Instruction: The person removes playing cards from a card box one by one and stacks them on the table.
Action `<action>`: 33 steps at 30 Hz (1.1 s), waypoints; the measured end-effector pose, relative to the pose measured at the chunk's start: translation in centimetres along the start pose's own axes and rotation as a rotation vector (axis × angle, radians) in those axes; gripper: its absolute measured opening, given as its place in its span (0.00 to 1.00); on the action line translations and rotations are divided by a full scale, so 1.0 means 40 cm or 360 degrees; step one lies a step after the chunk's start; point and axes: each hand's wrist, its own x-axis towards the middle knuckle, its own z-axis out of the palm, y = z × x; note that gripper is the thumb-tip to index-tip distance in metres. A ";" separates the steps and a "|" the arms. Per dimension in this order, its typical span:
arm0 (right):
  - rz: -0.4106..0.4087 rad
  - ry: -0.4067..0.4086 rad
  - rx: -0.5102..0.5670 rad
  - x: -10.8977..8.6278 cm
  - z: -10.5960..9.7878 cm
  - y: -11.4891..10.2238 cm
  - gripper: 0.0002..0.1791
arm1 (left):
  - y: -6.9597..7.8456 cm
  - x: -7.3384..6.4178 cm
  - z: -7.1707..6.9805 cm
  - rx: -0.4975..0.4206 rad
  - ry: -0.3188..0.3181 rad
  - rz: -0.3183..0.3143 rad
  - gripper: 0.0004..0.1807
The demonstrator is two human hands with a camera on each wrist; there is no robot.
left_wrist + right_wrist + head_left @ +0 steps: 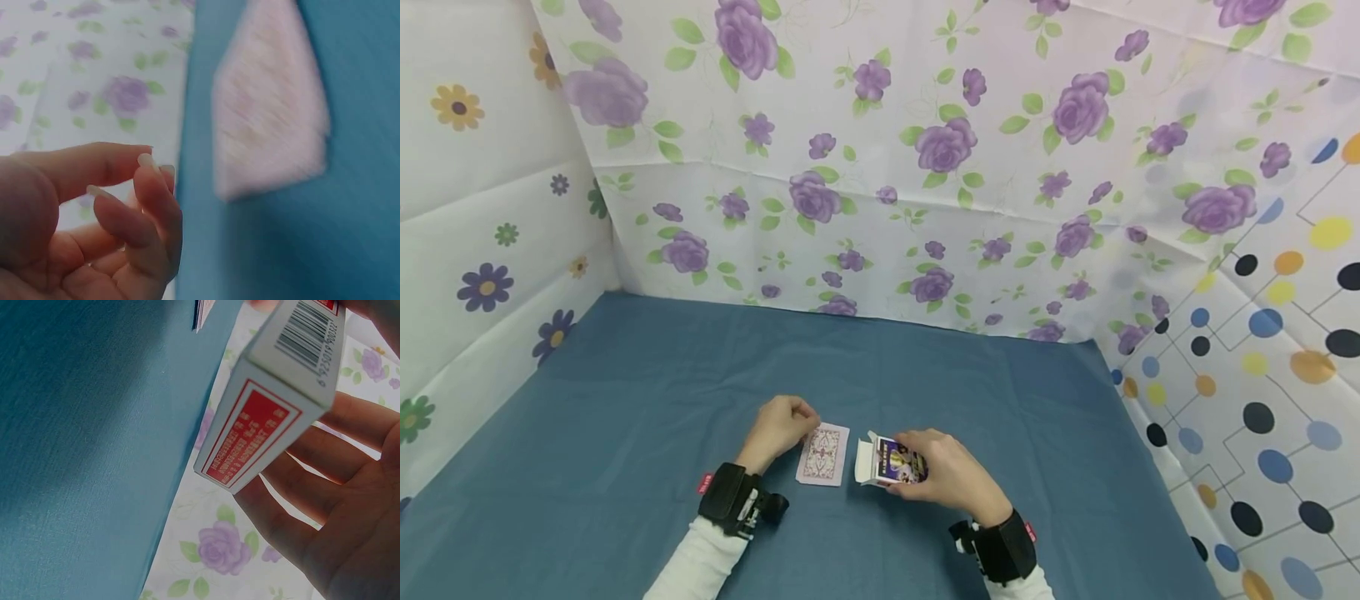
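A stack of playing cards (pixel 822 455) with a red-and-white patterned back lies on the blue cloth; in the left wrist view the cards (pixel 269 119) are blurred. My left hand (pixel 781 429) hovers by their upper left corner. Its fingers (pixel 156 206) bend loosely towards the thumb, with nothing between them. To the right, my right hand (pixel 951 471) grips a playing-card box (pixel 901 462) between thumb and fingers. The box's open flap points left towards the cards. A barcode and a red label on the box (pixel 256 434) show in the right wrist view.
Blue cloth (pixel 647 417) covers the table. A curtain with purple roses (pixel 865 167) hangs behind it, a flowered one (pixel 482 250) at the left and a dotted one (pixel 1262 400) at the right. Both wrists wear black camera straps.
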 end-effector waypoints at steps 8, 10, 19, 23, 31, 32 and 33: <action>-0.0034 -0.0002 0.0034 0.003 -0.004 0.001 0.32 | 0.099 -0.056 0.015 -0.0315 -0.0619 0.0312 0.12; -0.0039 0.0003 0.0036 0.003 -0.007 0.000 0.32 | 0.114 -0.068 0.028 -0.0273 -0.0654 0.0350 0.11; -0.0031 0.0007 0.0035 0.002 -0.014 -0.008 0.32 | 0.120 -0.093 0.068 -0.0066 -0.0527 0.0392 0.07; -0.0027 0.0006 0.0038 0.000 -0.016 -0.013 0.33 | 0.108 -0.090 0.076 -0.0098 -0.0540 0.0374 0.09; -0.0026 0.0005 0.0028 -0.003 -0.018 -0.021 0.33 | 0.092 -0.083 0.083 -0.0171 -0.0639 0.0341 0.13; -0.0024 0.0005 0.0029 -0.003 -0.019 -0.022 0.33 | 0.090 -0.081 0.083 -0.0183 -0.0654 0.0332 0.13; -0.0025 0.0004 0.0030 -0.004 -0.020 -0.023 0.33 | 0.088 -0.078 0.084 -0.0193 -0.0667 0.0321 0.13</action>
